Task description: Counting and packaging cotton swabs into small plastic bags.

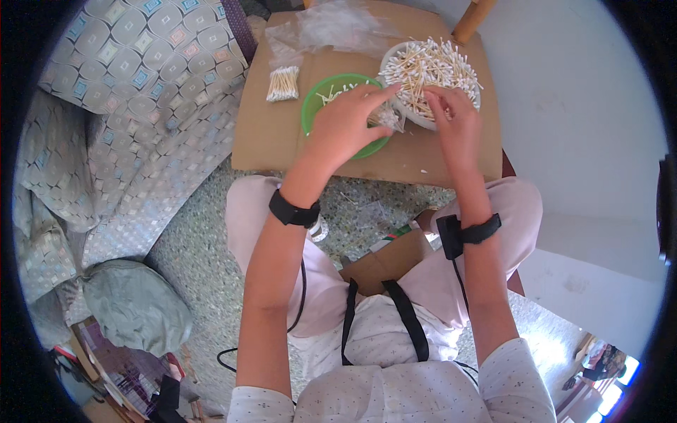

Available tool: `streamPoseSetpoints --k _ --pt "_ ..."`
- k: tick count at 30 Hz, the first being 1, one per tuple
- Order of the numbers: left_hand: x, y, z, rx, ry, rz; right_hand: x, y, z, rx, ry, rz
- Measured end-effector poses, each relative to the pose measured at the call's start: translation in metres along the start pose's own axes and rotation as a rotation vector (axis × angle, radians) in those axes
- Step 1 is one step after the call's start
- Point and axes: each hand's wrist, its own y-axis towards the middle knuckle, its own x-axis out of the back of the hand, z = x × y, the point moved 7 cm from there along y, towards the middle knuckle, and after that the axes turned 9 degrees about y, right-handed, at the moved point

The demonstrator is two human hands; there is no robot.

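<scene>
My left hand [345, 121] is above a green bowl [307, 113], its thumb and index finger spread around a small clear plastic bag [399, 125] with cotton swabs inside. The other fingers of that hand are hidden. Over a white bowl [417, 121] heaped with loose cotton swabs [431, 62], my right hand [457, 114] has its thumb and fingertips pinched together at the swabs. How many it grips is too small to make out. More swabs [331, 93] lie in the green bowl, partly covered by my left hand.
A filled packet of cotton swabs [283, 84] lies left of the green bowl on the cardboard-topped surface [264, 141]. Clear plastic bags [338, 29] are spread at its far side. A wooden leg [472, 20] stands behind the white bowl. Patterned fabric [151, 127] hangs at the left.
</scene>
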Motion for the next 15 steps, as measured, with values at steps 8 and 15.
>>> streamPoseSetpoints --k 8,15 --pt "0.014 -0.001 0.019 0.056 -0.106 -0.084 0.004 -0.001 -0.018 0.155 -0.466 -0.007" --pt "0.018 -0.003 0.015 0.113 -0.069 -0.073 0.001 -0.001 -0.016 0.092 -0.477 0.036"
